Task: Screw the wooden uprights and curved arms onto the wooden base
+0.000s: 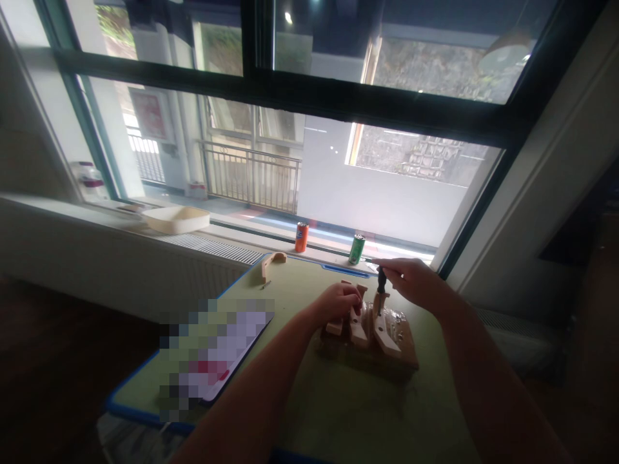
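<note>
A wooden assembly (382,335) of several pale, slanted pieces stands on the green table (300,386), right of centre. My left hand (338,301) is closed over the left side of its pieces, holding them steady. My right hand (411,280) is pinched round the dark handle of a small screwdriver (382,283). The tool stands upright, its tip down on the top of a wooden piece. A clear plastic bag (399,320) lies just behind the assembly on the right.
A curved wooden part (271,263) lies at the table's far left corner. An orange can (301,237) and a green can (356,249) stand on the windowsill. A blurred-out flat sheet (215,351) covers the table's left side. A white tray (176,219) sits on the sill.
</note>
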Demonstrator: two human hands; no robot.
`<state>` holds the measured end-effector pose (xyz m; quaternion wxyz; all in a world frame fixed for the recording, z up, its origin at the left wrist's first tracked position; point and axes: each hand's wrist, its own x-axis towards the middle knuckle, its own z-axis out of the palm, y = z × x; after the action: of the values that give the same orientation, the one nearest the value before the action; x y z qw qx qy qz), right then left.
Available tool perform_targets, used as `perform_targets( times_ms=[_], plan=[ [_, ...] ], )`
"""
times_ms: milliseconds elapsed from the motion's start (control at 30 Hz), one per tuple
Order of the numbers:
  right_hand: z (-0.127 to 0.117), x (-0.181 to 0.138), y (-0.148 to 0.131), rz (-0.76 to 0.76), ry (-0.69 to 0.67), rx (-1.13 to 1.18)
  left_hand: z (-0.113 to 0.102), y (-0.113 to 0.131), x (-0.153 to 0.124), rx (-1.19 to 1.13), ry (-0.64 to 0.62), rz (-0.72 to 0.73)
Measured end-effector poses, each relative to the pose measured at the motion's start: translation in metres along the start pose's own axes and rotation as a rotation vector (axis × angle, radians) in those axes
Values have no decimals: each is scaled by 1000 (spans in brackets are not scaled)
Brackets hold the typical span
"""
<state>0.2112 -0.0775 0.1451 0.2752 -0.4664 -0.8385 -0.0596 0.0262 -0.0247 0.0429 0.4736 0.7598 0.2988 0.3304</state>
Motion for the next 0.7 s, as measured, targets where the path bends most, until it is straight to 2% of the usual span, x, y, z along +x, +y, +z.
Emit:
perform_targets(
  times_ms=[233,467,700],
  plan=[
    [-2,1,-6,98,-23,-144,-2,0,-2,28,-6,-24],
    [1,2,-6,23,29,-46,-2,1,-2,34,-18,-47],
    [1,0,-2,-11,-14,-15,-1,3,-2,77,-3,-10]
  ],
)
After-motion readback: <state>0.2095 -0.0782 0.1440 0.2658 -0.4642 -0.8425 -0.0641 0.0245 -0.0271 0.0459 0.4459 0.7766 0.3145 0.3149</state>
